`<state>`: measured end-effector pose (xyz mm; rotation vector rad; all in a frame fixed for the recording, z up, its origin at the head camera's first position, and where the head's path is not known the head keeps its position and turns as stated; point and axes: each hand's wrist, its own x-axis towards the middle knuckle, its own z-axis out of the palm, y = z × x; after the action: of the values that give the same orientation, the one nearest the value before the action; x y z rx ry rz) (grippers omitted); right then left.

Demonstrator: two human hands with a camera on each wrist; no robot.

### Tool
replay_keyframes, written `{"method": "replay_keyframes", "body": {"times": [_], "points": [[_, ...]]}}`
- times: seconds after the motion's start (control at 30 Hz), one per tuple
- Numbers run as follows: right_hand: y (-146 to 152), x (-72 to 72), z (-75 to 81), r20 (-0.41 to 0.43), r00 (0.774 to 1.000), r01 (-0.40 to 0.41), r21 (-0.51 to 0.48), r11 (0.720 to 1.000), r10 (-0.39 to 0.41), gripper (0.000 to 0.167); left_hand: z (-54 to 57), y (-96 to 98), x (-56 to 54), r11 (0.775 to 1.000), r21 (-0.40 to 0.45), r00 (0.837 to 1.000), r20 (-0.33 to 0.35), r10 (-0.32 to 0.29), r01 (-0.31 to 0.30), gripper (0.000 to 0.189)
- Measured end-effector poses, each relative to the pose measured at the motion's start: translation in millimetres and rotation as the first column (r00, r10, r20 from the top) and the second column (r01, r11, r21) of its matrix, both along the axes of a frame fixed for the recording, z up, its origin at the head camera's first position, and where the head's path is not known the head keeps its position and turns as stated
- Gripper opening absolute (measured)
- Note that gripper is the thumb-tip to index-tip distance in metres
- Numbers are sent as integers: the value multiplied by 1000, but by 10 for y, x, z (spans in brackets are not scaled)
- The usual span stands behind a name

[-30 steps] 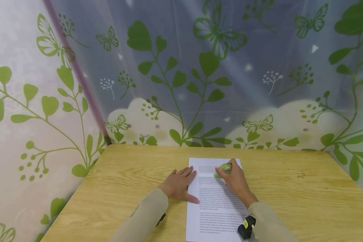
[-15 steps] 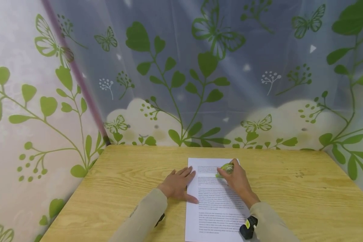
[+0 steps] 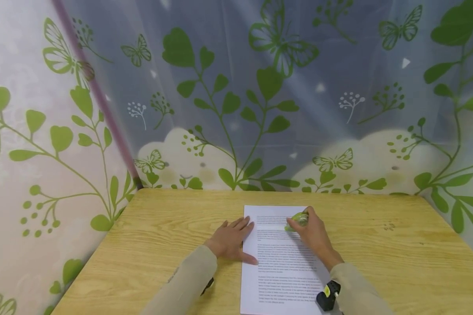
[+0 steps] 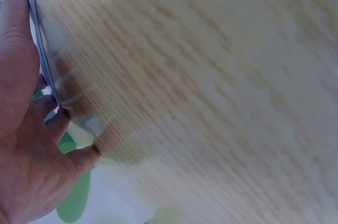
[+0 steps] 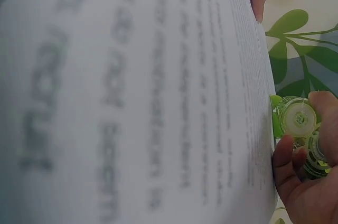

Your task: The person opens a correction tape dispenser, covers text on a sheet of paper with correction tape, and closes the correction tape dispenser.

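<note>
A stack of printed white paper (image 3: pixel 249 284) lies on the wooden table. My left hand (image 3: pixel 234 240) rests with spread fingers on its left edge; in the left wrist view the thumb of that hand (image 4: pixel 31 145) lies along the sheets, with fingertips at the edge. My right hand (image 3: pixel 317 236) pinches a green see-through correction tape (image 3: pixel 301 218) between thumb and fingers, over the upper printed lines near the right side. In the right wrist view, round reels show inside the correction tape (image 5: pixel 297 119), and its green tip meets the page. The fingers cover part of its body.
The wooden table (image 3: pixel 173 218) stretches out on both sides of the paper. Behind it hangs a curtain (image 3: pixel 205 153) with green leaves and butterflies. A black wrist device (image 3: pixel 326 299) sits at the right cuff, over the lower right of the page.
My right hand has slid a little to the right across the page with the correction tape. The left hand has stayed in place on the paper; the whole head view has shifted slightly.
</note>
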<state>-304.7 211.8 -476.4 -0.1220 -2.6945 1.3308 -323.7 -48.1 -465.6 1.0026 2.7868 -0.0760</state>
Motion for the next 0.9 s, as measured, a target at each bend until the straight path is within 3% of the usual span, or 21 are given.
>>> {"method": "replay_keyframes", "body": {"times": [0.9], "points": [[224, -27, 4, -7, 1000, -25, 3, 1000, 25, 46, 23, 11, -23, 1000, 6, 1000, -4, -13, 13, 111]]}}
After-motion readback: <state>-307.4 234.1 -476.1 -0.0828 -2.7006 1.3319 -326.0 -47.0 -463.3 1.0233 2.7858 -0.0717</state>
